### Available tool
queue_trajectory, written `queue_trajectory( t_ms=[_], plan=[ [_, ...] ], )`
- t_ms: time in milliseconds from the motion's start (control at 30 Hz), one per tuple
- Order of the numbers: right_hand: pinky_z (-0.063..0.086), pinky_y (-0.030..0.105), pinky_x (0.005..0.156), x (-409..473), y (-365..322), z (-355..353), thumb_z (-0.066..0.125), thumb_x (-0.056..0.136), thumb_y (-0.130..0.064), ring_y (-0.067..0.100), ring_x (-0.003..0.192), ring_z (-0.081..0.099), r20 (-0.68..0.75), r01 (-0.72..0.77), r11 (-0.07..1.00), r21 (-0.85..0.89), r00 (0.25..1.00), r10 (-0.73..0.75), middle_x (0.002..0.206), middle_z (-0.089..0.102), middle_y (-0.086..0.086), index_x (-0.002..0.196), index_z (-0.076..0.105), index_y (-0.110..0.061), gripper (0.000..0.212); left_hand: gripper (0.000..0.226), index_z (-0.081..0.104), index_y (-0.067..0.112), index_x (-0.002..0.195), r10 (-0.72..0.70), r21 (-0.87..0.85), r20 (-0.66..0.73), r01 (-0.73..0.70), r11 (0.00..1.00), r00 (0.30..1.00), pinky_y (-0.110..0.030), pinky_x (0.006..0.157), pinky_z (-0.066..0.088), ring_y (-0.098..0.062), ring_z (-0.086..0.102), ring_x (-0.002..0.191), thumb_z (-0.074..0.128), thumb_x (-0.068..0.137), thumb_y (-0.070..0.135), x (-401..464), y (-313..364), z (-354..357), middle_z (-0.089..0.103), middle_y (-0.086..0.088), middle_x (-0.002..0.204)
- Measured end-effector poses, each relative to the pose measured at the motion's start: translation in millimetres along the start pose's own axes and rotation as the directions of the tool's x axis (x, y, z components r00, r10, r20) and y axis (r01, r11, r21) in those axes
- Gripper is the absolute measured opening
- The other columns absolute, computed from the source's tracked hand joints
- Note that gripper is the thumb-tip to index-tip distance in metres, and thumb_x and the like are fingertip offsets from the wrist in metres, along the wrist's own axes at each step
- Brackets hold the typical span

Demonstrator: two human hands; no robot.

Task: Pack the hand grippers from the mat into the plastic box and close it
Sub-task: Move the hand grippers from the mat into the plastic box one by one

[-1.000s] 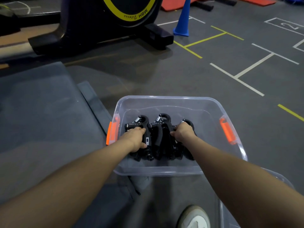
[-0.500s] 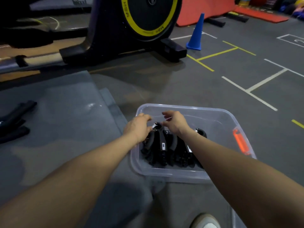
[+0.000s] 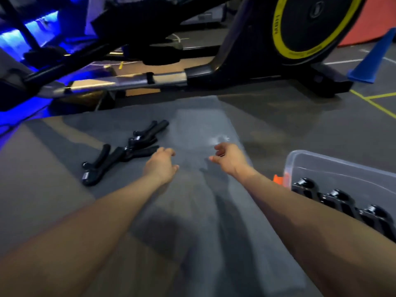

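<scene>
A small heap of black hand grippers lies on the grey mat, left of centre. My left hand hovers just right of the heap, fingers loosely curled, holding nothing. My right hand is over the bare mat further right, empty, fingers relaxed. The clear plastic box with an orange latch stands at the right edge. Three black hand grippers stand in a row inside it, partly hidden by my right forearm.
A black exercise bike with a yellow-ringed flywheel and its long base rail spans the floor behind the mat. A blue cone stands at far right. Yellow floor lines run on the right.
Both hands have left the box and swung left over the mat toward the heap of grippers. The view has turned left, so the box now sits at the right edge.
</scene>
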State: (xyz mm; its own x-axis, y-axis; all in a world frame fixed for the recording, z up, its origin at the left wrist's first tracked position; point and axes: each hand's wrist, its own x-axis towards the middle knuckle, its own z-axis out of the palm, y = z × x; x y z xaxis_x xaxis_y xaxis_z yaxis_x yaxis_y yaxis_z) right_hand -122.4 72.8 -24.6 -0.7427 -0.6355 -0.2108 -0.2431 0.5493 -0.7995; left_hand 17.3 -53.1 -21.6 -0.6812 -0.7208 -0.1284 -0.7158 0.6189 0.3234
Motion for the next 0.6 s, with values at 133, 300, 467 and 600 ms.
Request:
queue_trajectory(
  t_ms=[133, 300, 467, 600],
  plan=[
    [0.045, 0.030, 0.093, 18, -16, 45, 0.068, 0.084, -0.013, 0.025, 0.101, 0.059, 0.053, 0.031, 0.999, -0.040, 0.998, -0.029, 0.108, 0.061, 0.013, 0.126, 0.054, -0.002, 0.046, 0.045, 0.047, 0.017, 0.131, -0.081, 0.032, -0.057, 0.083, 0.996, 0.995, -0.040, 0.103, 0.041, -0.027, 0.043, 0.128, 0.059, 0.088, 0.024, 13, -51, -11, 0.043, -0.007, 0.135],
    [0.044, 0.030, 0.095, 45, -26, 80, 0.068, 0.083, -0.014, 0.029, 0.113, 0.059, 0.075, 0.048, 0.996, -0.081, 0.996, -0.042, 0.120, 0.063, 0.015, 0.126, 0.055, -0.004, 0.046, 0.043, 0.045, 0.016, 0.130, -0.115, 0.082, -0.029, 0.117, 0.990, 0.993, -0.043, 0.102, 0.041, -0.027, 0.042, 0.126, 0.057, 0.089, 0.024, 35, -85, -3, 0.042, -0.005, 0.132],
    [0.043, 0.029, 0.098, 73, -29, 104, 0.068, 0.083, -0.015, 0.027, 0.112, 0.059, 0.072, 0.053, 0.993, -0.107, 0.996, -0.045, 0.119, 0.063, 0.014, 0.124, 0.056, -0.005, 0.044, 0.047, 0.041, 0.015, 0.134, -0.086, 0.071, -0.045, 0.089, 0.993, 0.995, -0.041, 0.104, 0.039, -0.025, 0.037, 0.130, 0.057, 0.089, 0.021, 65, -91, 18, 0.037, -0.004, 0.137],
    [0.043, 0.026, 0.095, 84, -25, 113, 0.069, 0.082, -0.013, 0.022, 0.107, 0.060, 0.061, 0.059, 0.994, -0.091, 0.997, -0.053, 0.112, 0.065, 0.011, 0.122, 0.058, -0.003, 0.042, 0.049, 0.035, 0.016, 0.138, -0.062, 0.097, -0.124, 0.074, 0.993, 0.990, -0.035, 0.105, 0.034, -0.024, 0.037, 0.130, 0.051, 0.091, 0.017, 81, -92, 35, 0.035, -0.003, 0.143]
  ],
)
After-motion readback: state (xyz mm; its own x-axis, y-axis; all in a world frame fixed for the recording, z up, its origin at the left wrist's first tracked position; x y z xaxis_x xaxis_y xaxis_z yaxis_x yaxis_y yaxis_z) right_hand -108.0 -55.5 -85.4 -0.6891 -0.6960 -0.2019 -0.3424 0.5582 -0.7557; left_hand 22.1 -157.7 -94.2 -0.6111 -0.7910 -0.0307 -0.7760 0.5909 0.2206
